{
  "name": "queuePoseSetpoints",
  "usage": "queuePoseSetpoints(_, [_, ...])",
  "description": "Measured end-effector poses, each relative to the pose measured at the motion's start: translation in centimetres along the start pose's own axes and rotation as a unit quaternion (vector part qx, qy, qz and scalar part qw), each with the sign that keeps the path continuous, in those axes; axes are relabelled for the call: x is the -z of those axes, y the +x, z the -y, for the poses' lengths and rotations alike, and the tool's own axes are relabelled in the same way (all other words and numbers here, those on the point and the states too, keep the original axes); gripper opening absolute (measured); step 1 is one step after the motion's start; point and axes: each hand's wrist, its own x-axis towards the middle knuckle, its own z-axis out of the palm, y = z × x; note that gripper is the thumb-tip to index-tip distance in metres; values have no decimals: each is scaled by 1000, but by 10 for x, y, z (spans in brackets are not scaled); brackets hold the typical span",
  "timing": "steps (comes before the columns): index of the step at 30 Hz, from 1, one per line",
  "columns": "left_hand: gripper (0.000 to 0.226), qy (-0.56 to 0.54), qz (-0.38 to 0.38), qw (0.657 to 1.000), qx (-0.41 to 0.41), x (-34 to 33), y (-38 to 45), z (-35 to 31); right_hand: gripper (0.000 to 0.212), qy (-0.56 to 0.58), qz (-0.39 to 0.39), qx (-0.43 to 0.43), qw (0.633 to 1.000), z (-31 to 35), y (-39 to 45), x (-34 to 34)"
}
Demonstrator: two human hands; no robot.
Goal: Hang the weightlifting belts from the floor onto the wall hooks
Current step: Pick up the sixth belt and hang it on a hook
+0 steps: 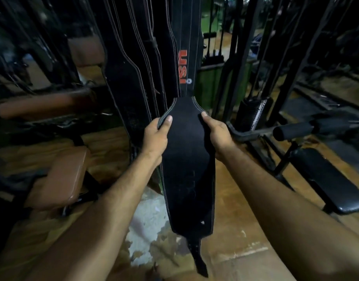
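Belts (134, 82) already hang in a dark row at upper left, while the left hand (155, 136) and right hand (217, 132) each pinch an opposite edge of the held belt (186, 169), likely steadying it upright, its tail clear above the floor (245, 240).

dim gym, wooden floor (245, 199), brown bench (61, 179)

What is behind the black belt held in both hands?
Behind the held belt, gripped by the left hand and right hand, hang several black belts, one with red lettering. Lower down is patchy floor. The hooks are out of view.
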Motion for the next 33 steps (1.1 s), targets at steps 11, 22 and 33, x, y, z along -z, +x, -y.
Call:
queuePoseSetpoints(11, [55, -32, -2, 997, -68, 70, -37, -59, 19, -28, 121, -43, 991, 100, -11, -101])
queuePoseSetpoints(22, [87, -110, 42, 991, 63, 149, 41, -184, 14, -152, 333, 115, 923, 117, -9, -195])
queuePoseSetpoints(33, [8, 5, 53, 991, -120, 183, 91, -193, 50, -123, 215, 52, 968, 137, 54, -260])
